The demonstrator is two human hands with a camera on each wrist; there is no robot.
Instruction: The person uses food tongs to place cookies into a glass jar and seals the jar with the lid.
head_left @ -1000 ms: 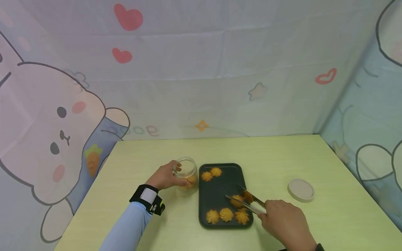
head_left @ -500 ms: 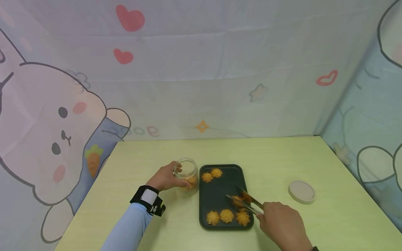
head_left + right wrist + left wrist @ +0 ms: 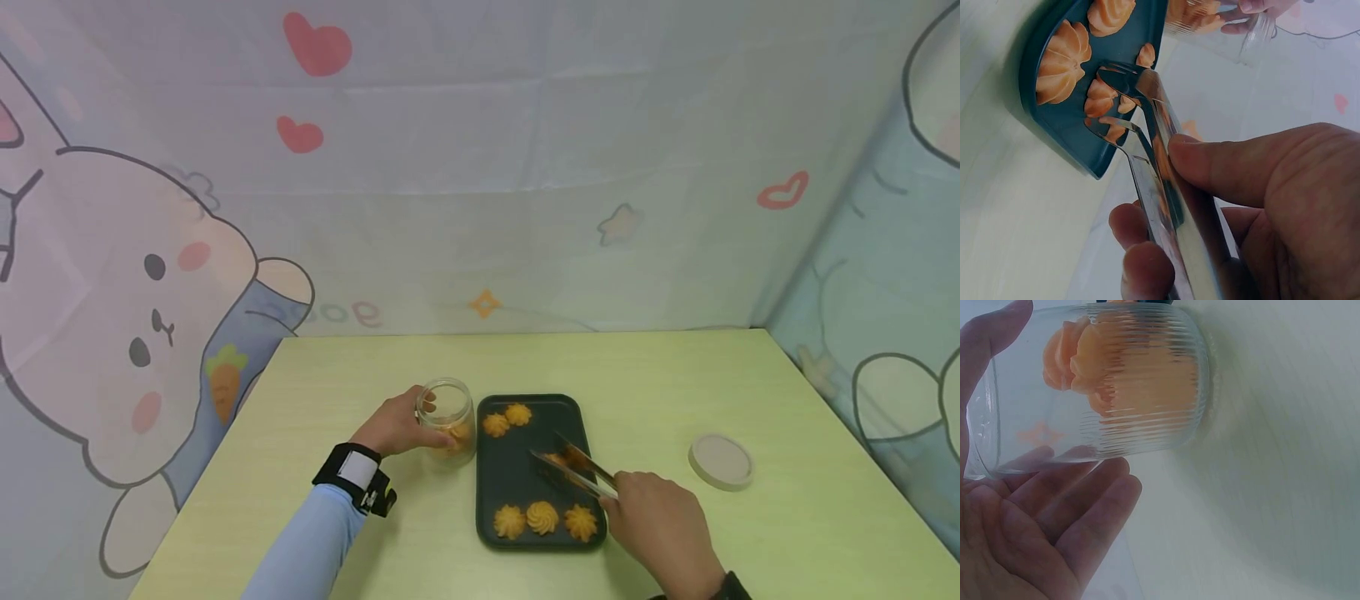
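Observation:
My left hand (image 3: 399, 425) holds a ribbed glass jar (image 3: 1147, 375) on the table, thumb on one side and fingers on the other. Swirled cookies (image 3: 1079, 356) lie inside the open jar. My right hand (image 3: 662, 521) grips metal tongs (image 3: 1172, 206) between thumb and fingers. The tong tips are over the dark tray (image 3: 510, 467), with a cookie (image 3: 1100, 98) between or just behind them; whether they pinch it cannot be told. Near the tray's front edge sits a row of piped cookies (image 3: 542, 517). Two smaller-looking cookies (image 3: 517, 414) lie at its back left.
A round pale lid (image 3: 721, 461) lies on the table to the right of the tray. The light yellow table (image 3: 637, 367) ends at a printed cloth backdrop (image 3: 450, 167). The jar stands close beside the tray's left edge.
The tongs and right hand have shifted slightly left and away from me over the tray. Cookies that showed around the tips are now mostly covered. The left hand stays on the jar.

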